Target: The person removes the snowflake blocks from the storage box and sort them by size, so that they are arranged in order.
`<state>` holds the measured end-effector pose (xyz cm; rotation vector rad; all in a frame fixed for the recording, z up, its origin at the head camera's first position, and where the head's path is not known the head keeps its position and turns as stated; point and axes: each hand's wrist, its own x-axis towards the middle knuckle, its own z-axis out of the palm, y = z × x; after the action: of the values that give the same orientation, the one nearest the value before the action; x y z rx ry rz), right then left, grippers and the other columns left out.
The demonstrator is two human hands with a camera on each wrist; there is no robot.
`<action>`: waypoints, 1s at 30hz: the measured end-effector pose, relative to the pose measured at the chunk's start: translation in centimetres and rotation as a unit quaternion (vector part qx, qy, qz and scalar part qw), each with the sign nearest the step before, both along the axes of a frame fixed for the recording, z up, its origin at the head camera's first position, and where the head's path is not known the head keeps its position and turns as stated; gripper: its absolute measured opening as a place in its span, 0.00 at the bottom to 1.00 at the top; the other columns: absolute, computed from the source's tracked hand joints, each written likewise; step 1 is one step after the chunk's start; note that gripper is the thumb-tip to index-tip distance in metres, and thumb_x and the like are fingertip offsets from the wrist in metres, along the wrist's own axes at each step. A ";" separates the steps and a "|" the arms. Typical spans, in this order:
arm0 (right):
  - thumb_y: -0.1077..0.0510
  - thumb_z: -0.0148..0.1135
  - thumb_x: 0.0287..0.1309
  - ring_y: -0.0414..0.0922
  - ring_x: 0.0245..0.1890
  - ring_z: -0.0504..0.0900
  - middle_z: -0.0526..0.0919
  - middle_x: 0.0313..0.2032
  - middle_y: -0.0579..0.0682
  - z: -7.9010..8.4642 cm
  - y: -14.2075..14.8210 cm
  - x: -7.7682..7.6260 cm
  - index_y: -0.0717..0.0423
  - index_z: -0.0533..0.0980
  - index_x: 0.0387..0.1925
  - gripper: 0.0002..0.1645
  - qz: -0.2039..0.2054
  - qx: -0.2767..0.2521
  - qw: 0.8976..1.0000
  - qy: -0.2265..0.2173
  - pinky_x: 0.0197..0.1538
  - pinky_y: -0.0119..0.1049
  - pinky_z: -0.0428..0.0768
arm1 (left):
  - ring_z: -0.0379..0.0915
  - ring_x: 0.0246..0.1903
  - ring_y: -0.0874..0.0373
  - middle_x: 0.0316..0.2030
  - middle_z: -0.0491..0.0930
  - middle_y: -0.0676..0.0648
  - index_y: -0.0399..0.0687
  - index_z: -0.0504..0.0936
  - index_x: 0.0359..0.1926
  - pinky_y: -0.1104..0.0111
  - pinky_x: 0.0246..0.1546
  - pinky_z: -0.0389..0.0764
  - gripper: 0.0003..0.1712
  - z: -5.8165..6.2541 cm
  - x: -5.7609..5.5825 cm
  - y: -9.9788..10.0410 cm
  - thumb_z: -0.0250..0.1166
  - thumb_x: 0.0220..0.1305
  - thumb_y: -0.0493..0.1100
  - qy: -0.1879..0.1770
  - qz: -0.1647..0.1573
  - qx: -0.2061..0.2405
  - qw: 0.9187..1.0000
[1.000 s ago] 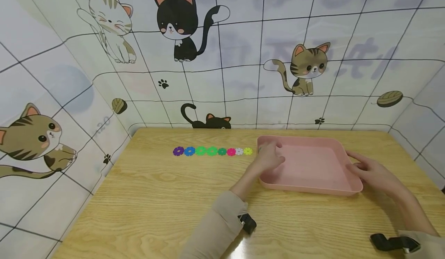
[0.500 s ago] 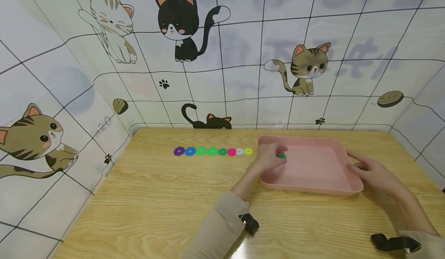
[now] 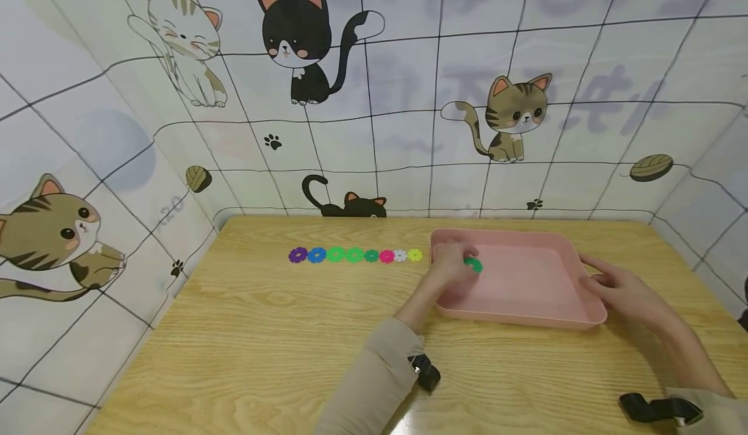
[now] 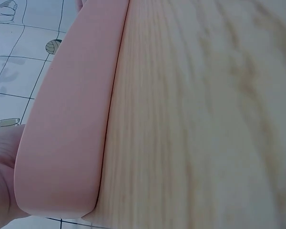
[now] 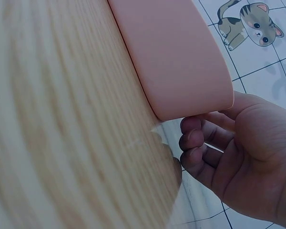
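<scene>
Reaching into the left part of the pink tray (image 3: pixel 528 320), my left hand (image 3: pixel 450 267) pinches a green flower-shaped interlocking disc (image 3: pixel 474 265); part of the disc is hidden behind the fingers. My right hand (image 3: pixel 628 293) grips the tray's right wall, thumb over the rim. In the right wrist view, the other fingers (image 5: pixel 193 140) of that hand are curled beside the tray's corner. The left wrist view has the tray's outer wall (image 4: pixel 69 105) in front, with only part of the left hand (image 4: pixel 2 176) past it.
Left of the tray, a row of flower-shaped discs lies on the wooden table (image 3: pixel 263 331), running from a purple disc (image 3: pixel 298 255) to a yellow disc (image 3: pixel 415 254). A wall covering (image 3: pixel 403 130) with printed cats rises behind the table's back edge.
The green disc has come into view at my left fingertips, inside the tray; a second ago it was mostly hidden. My right hand and the tray have stayed in place.
</scene>
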<state>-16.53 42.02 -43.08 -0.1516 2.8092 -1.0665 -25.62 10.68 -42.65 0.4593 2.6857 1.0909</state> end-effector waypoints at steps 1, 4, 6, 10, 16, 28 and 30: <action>0.49 0.50 0.78 0.33 0.38 0.79 0.82 0.49 0.69 0.0 -0.1 0.0 0.71 0.47 0.76 0.41 -0.001 0.003 1.000 0.000 0.37 0.27 0.74 | 0.65 0.50 0.60 0.44 0.81 0.56 0.51 0.85 0.53 0.71 0.52 0.71 0.23 -0.1 0.0 0.0 0.76 0.54 0.36 -0.007 -0.002 0.009 1.000; 0.49 0.50 0.78 0.33 0.39 0.79 0.81 0.50 0.71 0.0 -0.1 -0.1 0.71 0.47 0.76 0.42 -0.002 0.006 1.000 0.000 0.37 0.27 0.74 | 0.67 0.45 0.62 0.40 0.80 0.55 0.48 0.86 0.49 0.73 0.46 0.74 0.20 -0.2 -0.1 -0.1 0.77 0.54 0.34 -0.019 -0.015 0.033 0.999; 0.49 0.50 0.78 0.34 0.38 0.79 0.81 0.50 0.70 0.0 -0.1 -0.1 0.71 0.47 0.76 0.42 -0.002 0.003 1.000 0.000 0.37 0.27 0.74 | 0.68 0.41 0.63 0.37 0.80 0.55 0.46 0.86 0.46 0.74 0.43 0.75 0.19 -0.3 0.0 -0.2 0.78 0.53 0.34 -0.023 -0.021 0.043 0.999; 0.49 0.50 0.78 0.34 0.37 0.79 0.82 0.49 0.68 -0.2 0.0 -0.2 0.71 0.47 0.76 0.42 -0.002 0.004 1.000 0.002 0.36 0.28 0.74 | 0.69 0.34 0.63 0.31 0.78 0.55 0.46 0.86 0.38 0.74 0.35 0.74 0.16 -0.4 0.0 -0.3 0.80 0.48 0.33 -0.025 -0.037 0.062 0.997; 0.49 0.50 0.78 0.35 0.35 0.78 0.83 0.47 0.66 -0.3 0.0 -0.2 0.71 0.47 0.76 0.42 -0.006 0.003 1.000 0.000 0.36 0.28 0.73 | 0.72 0.29 0.65 0.26 0.78 0.55 0.45 0.85 0.36 0.77 0.29 0.74 0.13 -0.3 0.1 -0.7 0.78 0.51 0.30 -0.023 -0.082 0.097 0.992; 0.49 0.49 0.78 0.34 0.37 0.78 0.82 0.50 0.70 -0.5 0.2 -0.2 0.71 0.47 0.76 0.42 0.000 0.015 1.000 0.001 0.36 0.27 0.73 | 0.75 0.30 0.64 0.34 0.83 0.49 0.47 0.85 0.42 0.74 0.27 0.77 0.08 1.0 0.6 -2.4 0.68 0.64 0.33 -0.021 -0.100 0.158 0.982; 0.50 0.49 0.78 0.34 0.37 0.78 0.82 0.49 0.68 -0.5 0.2 -0.2 0.71 0.47 0.76 0.41 0.000 0.017 1.000 0.002 0.36 0.27 0.72 | 0.75 0.32 0.64 0.35 0.83 0.50 0.47 0.86 0.42 0.73 0.30 0.78 0.08 1.3 0.5 -2.9 0.68 0.64 0.33 -0.013 -0.101 0.171 0.980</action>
<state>-16.71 42.24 -43.59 -0.1503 2.8290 -1.0188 -25.09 7.74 -41.33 0.7485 2.3667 1.4864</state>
